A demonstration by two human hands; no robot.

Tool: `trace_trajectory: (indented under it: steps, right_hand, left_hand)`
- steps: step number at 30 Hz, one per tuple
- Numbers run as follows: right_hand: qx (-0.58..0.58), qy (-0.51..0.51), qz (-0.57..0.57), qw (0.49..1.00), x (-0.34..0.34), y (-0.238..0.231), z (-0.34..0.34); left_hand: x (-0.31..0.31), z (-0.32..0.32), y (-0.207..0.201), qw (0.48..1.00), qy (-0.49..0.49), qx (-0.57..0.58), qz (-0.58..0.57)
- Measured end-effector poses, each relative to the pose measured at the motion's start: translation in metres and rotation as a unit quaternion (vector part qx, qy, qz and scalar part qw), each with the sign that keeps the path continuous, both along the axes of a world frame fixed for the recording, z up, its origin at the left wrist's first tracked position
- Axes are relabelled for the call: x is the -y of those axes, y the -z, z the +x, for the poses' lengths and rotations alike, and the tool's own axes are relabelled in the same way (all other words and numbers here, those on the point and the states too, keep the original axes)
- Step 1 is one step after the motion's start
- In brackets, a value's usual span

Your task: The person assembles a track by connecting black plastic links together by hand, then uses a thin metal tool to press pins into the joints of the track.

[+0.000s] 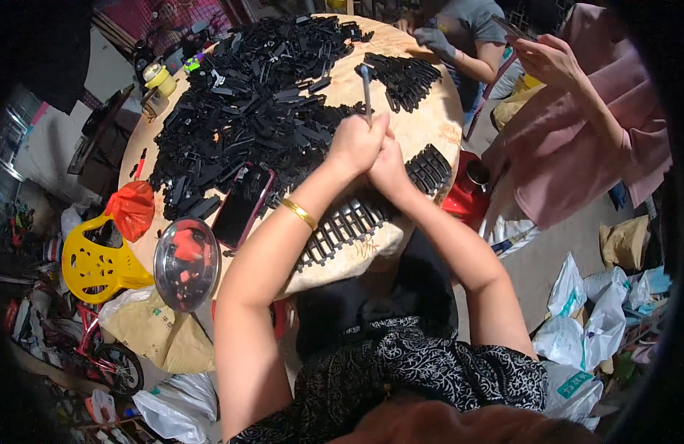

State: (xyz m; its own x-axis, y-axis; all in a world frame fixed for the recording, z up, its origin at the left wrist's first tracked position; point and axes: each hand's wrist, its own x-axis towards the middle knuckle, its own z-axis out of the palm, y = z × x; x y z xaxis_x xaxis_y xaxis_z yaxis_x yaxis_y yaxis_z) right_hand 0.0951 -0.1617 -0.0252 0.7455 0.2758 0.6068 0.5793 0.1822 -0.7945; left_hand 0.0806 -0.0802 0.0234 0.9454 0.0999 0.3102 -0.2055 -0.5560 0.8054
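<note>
My left hand (355,146), with a gold bangle at its wrist, is closed around a thin rod-like tool (367,92) that points away from me and ends in a bluish-grey tip. Pressed against it, my right hand (390,169) is also closed; what its fingers hold is hidden. Below both hands, a row of slim black plastic parts (343,231) lies side by side along the table's near edge. More such black parts (431,170) continue the row at the right. Beyond the tool, further black parts (405,80) lie in a fanned group.
A large heap of black parts (260,111) covers much of the round table (449,111). Left are a phone (243,207), a clear lidded bowl (186,264), a red bag (132,210) and a yellow chair (105,263). A gloved person (468,37) and someone in pink (571,148) are across and right.
</note>
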Motion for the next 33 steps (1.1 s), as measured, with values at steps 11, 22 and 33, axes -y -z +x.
trace_trajectory:
  steps: [11, 22, 33]
  right_hand:
    - [-0.013, 0.024, -0.013, 1.000, -0.001, 0.015, 0.006]
    - [-0.014, 0.013, -0.046, 0.999, 0.001, 0.000, -0.012]
    - [0.001, -0.004, -0.025, 1.000, -0.009, 0.001, -0.012]
  left_hand:
    - [-0.003, 0.008, 0.014, 0.998, 0.012, -0.010, -0.060]
    - [-0.003, -0.008, 0.013, 0.991, 0.019, 0.010, -0.134]
    - [-0.009, -0.011, 0.004, 0.999, -0.007, -0.020, -0.048]
